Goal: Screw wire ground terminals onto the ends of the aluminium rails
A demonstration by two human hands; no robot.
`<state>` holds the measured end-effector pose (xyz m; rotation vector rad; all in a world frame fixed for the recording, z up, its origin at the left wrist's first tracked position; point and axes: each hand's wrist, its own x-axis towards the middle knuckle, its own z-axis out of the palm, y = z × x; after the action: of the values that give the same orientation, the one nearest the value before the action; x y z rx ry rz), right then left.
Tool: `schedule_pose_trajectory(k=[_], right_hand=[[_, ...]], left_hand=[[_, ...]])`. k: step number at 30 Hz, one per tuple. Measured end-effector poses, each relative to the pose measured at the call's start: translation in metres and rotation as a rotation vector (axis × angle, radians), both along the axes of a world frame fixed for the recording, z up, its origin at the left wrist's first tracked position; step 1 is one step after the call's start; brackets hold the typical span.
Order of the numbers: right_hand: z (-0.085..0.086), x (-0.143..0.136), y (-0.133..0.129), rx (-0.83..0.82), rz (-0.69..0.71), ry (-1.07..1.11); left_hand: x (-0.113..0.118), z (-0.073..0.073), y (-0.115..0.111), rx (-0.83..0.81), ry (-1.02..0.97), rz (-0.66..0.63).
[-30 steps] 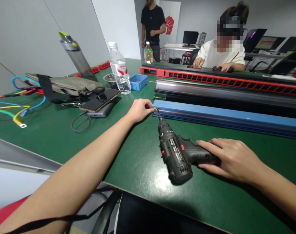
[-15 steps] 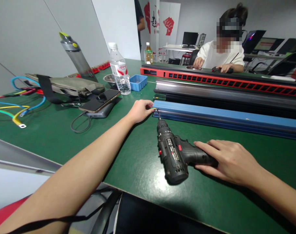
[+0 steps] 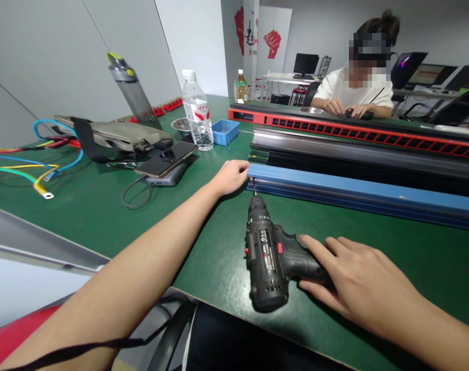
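My right hand (image 3: pixel 358 275) is wrapped round the handle of a black cordless drill (image 3: pixel 267 263) with a red button. The drill lies low over the green table (image 3: pixel 203 242). Its bit (image 3: pixel 254 186) points at the left end of a long blue profile (image 3: pixel 319 180); whether the tip touches is too small to tell. At that same end, my left hand (image 3: pixel 231 176) has its fingers closed against the profile. What they pinch is hidden. Behind the blue profile, a small piece with a yellow mark (image 3: pixel 253 157) lies by a black strip.
A grey profile (image 3: pixel 315 144) and a red-and-black rail (image 3: pixel 315 123) lie farther back. On the left are a water bottle (image 3: pixel 199 116), a blue bin (image 3: pixel 225 132), a phone (image 3: pixel 167 158), a bag (image 3: pixel 118 135) and cables (image 3: pixel 37 178). A co-worker (image 3: pixel 354 93) sits opposite.
The drill has turned slightly more upright in view, its body shifting down and left with my right hand. My left hand stays at the profile's end. The view has shifted a little.
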<state>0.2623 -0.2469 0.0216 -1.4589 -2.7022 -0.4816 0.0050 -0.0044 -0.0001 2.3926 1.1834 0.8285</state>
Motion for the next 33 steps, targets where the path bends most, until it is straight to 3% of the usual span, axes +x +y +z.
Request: schedule_pose_trajectory(k=[5,9,20,33], right_hand=[[0.027,-0.040,0.008,-0.325,-0.218,-0.086],[0.042,-0.063,0.018,-0.482,-0.205,-0.049],[0.036,-0.063,0.025,-0.599,-0.171,0.240],[0.040,-0.062,0.033,-0.652,-0.189,0.217]], left_hand=[[0.001,0.001,0.000,0.026,0.010,-0.055],[0.001,0.001,-0.001,0.014,0.023,-0.073],[0.000,-0.001,0.001,-0.045,0.017,-0.060],[-0.004,0.000,0.003,-0.134,0.035,-0.054]])
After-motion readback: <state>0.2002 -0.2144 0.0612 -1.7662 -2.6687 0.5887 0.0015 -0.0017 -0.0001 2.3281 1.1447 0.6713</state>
